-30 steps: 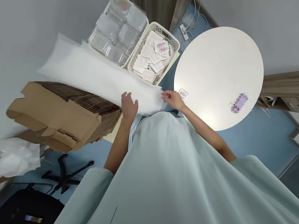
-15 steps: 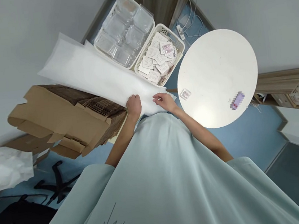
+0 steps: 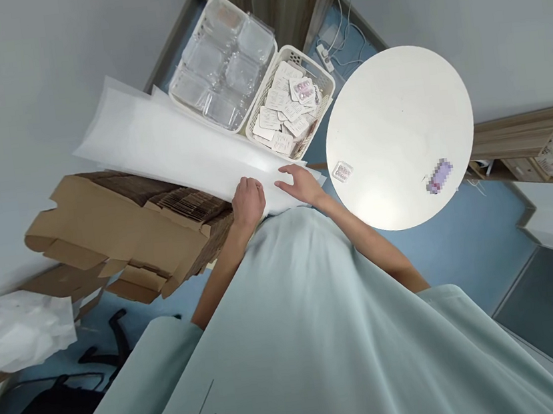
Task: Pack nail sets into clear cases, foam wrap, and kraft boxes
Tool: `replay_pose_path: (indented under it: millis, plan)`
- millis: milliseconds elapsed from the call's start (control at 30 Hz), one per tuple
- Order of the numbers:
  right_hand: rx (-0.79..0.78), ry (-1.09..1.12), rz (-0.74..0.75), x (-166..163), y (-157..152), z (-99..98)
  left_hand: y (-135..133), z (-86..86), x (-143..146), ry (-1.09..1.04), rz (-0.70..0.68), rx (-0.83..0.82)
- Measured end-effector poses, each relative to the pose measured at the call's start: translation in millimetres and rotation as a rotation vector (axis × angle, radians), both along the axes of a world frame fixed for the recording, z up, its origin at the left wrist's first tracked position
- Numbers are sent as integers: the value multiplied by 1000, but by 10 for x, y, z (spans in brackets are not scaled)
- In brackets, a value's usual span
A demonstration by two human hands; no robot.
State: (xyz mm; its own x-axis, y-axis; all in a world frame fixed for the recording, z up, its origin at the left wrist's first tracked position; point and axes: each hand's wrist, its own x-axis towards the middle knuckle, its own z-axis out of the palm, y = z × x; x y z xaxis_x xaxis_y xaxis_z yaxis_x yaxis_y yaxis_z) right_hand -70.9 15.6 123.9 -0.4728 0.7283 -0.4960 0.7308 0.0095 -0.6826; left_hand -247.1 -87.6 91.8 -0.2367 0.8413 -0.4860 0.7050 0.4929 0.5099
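Note:
White translucent sheets [image 3: 162,137] lie in a long stack reaching from the wall side to the front of my body. My left hand [image 3: 248,200] rests at the near end of the stack with its fingers curled together; whether a sheet edge is pinched in them is hidden. Just right of it, my right hand [image 3: 300,184] is over the same sheets, thumb and fingers apart and nothing between them. Beyond the sheets stands a white basket [image 3: 251,131] of printed cards [image 3: 283,142], some with small pink items on them.
Clear plastic boxes [image 3: 208,61] fill a second white basket left of the cards. Flattened brown cardboard boxes [image 3: 121,219] are stacked at left. On the right, a round white table [image 3: 398,131] holds a small clear pack [image 3: 343,171] and a blurred purple item [image 3: 439,177].
The view has turned slightly. My right hand has come a little closer to my left, its thumb and fingers spreading wider. My left hand stays curled at the sheets.

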Motion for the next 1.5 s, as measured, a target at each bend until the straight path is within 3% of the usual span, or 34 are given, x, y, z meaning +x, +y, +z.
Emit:
replay_pose_path:
  millis: [133,300,467,633,800,1000,1100,1267,1400,1500]
  plan:
    - [-39,4,7,-13,39,74,-58,329,0,-84,7,139]
    - [-13,180,-43,166,76,404,-1,582,106,-238,158,200]
    - [29,313,-267,621,34,761,194,656,276,-500,346,27]
    - [74,423,-459,1222,-71,903,483,772,608,-773,392,-129]
    - [86,517,-617,1876,-209,874,781,963,1207,-974,314,-171]
    - [13,588,-696,2661,-387,835,1079,1051,2176,-1224,314,-110]
    - [-35,582,-703,3032,-454,772,1187,1067,2630,-1191,271,-131]
    - [-73,575,-849,3552,-424,502,1242,1092,3214,-1085,172,-131]
    - [-205,645,-813,3778,-313,318,1235,1024,3508,-972,78,-110]
    - [-295,706,-827,3837,-228,220,1265,870,3612,-865,13,-72]
